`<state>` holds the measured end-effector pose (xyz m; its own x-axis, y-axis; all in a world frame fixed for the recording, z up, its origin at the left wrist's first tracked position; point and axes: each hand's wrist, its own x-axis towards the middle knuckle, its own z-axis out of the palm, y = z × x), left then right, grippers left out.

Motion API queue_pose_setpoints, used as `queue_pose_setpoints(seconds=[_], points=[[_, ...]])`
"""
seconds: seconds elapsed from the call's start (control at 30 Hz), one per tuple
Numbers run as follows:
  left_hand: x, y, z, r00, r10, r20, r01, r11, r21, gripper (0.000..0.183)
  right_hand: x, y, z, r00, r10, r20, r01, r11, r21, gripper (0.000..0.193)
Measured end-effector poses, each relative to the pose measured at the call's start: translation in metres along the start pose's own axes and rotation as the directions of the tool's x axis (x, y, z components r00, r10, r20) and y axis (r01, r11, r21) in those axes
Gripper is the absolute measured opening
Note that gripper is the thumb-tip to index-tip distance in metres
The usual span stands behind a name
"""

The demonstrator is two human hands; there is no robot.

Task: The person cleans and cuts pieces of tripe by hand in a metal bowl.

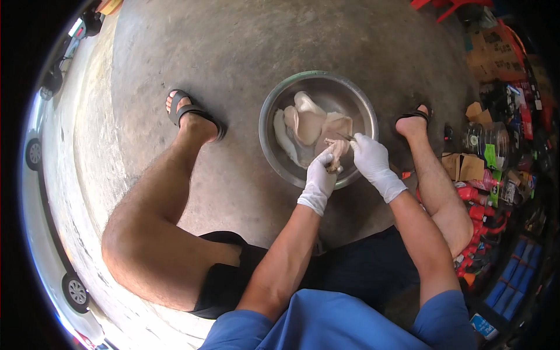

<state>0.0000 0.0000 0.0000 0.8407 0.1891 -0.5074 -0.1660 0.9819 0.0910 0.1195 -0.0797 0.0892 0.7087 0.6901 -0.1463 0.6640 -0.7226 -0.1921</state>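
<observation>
A round metal basin (270,150) stands on the floor between my feet. Several smooth, whitish-beige fleshy pieces (309,123) lie in it; I cannot make out their exact kind. Over its near side my left hand (320,179), in a white glove, grips a wrinkled, pinkish-beige fleshy piece (335,149). Just to its right, my gloved right hand (370,156) is closed around a thin, dark, knife-like tool (346,137). The tool's tip points left, close to the held piece. Its handle is hidden in the glove.
Concrete floor (233,46) surrounds the basin. My sandalled feet flank it. Along the right lie cardboard boxes (496,55), a clear plastic container (493,140) and red bottles (478,210). A red plastic chair (452,7) stands at the far right. Parked cars (52,233) show at the left.
</observation>
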Motion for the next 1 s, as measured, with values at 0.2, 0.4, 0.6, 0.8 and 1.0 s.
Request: queue_pose_setpoints(seconds=[0.2,0.4,0.6,0.8,1.0], points=[[0.003,-0.013,0.027,0.999,-0.013,-0.036,0.009,0.992,-0.128,0.024,-0.015,-0.008,-0.008,0.982,-0.183,-0.047,0.186,0.981,0.061,0.015],[-0.002,-0.004,0.025,0.995,-0.091,0.037,0.095,0.991,-0.094,0.024,-0.009,-0.003,-0.005,0.988,-0.123,-0.096,0.128,0.991,0.043,0.014],[-0.001,-0.005,0.026,0.996,-0.087,0.016,0.088,0.971,-0.222,0.025,-0.018,-0.003,-0.003,0.972,-0.236,-0.002,0.235,0.971,0.029,0.014],[-0.004,-0.005,0.030,0.998,-0.057,0.017,0.059,0.984,-0.168,0.029,-0.005,0.011,-0.004,0.984,-0.118,-0.132,0.125,0.991,0.042,0.014],[-0.004,-0.005,0.036,0.999,-0.031,0.016,0.031,0.999,-0.036,0.037,-0.009,0.001,-0.003,0.977,-0.202,-0.069,0.204,0.979,0.017,0.015]])
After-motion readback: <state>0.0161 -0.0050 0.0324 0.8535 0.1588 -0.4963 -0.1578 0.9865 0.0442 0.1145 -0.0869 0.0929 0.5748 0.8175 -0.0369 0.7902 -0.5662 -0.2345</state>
